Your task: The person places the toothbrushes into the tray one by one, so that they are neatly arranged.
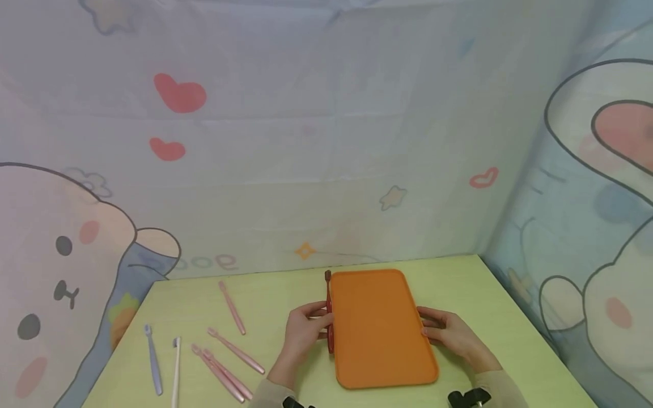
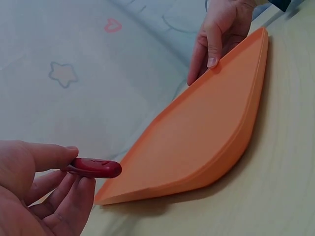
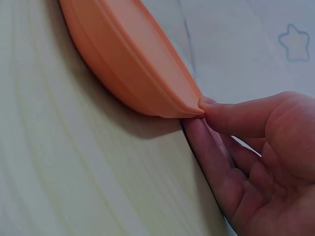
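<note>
An orange tray (image 1: 385,328) lies in front of me with its long sides running away from me. My left hand (image 1: 305,328) pinches a dark red toothbrush (image 1: 330,341) upright along the tray's left edge, bristle head at the far end. In the left wrist view, the toothbrush's rounded handle end (image 2: 101,168) pokes out between thumb and fingers. My right hand (image 1: 449,334) grips the tray's right rim, thumb (image 3: 236,118) on top and fingers beneath, as the right wrist view shows.
Left of the tray, several pink toothbrushes (image 1: 237,351) lie loose on the pale yellow-green table (image 1: 285,289). A blue toothbrush (image 1: 153,362) and a white toothbrush (image 1: 176,371) lie farther left. A printed cloth (image 1: 285,141) hangs behind the table's far edge.
</note>
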`<action>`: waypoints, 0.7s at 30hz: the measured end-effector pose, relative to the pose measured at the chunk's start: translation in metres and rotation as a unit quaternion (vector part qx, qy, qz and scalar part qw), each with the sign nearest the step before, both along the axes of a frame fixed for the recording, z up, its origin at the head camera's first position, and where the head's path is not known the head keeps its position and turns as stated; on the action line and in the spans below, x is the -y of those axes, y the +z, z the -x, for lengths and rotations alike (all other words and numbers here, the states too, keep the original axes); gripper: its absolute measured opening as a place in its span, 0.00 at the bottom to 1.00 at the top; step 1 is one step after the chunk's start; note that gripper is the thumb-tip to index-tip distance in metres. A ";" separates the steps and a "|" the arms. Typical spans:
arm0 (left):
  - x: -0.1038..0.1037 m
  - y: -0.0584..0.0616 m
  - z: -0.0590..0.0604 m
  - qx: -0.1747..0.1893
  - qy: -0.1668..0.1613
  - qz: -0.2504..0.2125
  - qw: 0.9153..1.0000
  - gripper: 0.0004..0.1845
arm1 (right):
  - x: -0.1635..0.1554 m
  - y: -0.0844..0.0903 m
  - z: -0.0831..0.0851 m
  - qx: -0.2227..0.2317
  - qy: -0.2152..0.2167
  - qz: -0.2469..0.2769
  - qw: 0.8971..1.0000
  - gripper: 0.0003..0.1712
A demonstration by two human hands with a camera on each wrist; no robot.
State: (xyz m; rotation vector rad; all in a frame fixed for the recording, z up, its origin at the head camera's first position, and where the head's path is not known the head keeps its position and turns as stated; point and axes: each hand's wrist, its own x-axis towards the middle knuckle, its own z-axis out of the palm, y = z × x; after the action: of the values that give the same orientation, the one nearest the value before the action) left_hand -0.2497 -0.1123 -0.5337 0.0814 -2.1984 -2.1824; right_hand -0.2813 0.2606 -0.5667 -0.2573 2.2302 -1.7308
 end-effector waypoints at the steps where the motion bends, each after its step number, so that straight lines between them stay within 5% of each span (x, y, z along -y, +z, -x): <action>1: -0.002 0.000 0.000 0.000 -0.002 0.000 1.000 0.22 | 0.000 0.000 0.000 0.000 0.000 0.001 1.000 0.38; 11: -0.025 0.005 -0.003 0.004 -0.031 0.027 0.999 0.21 | 0.000 0.004 0.002 0.003 0.013 0.001 1.000 0.37; 21: -0.061 -0.004 -0.001 0.017 -0.070 0.005 0.997 0.19 | -0.002 0.006 0.005 0.019 0.017 -0.007 1.000 0.38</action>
State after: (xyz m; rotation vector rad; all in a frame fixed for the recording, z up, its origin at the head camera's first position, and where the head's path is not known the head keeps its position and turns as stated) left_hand -0.2483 -0.0515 -0.5377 -0.0360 -2.2987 -2.2566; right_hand -0.2860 0.2631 -0.5611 -0.2556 2.1964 -1.6874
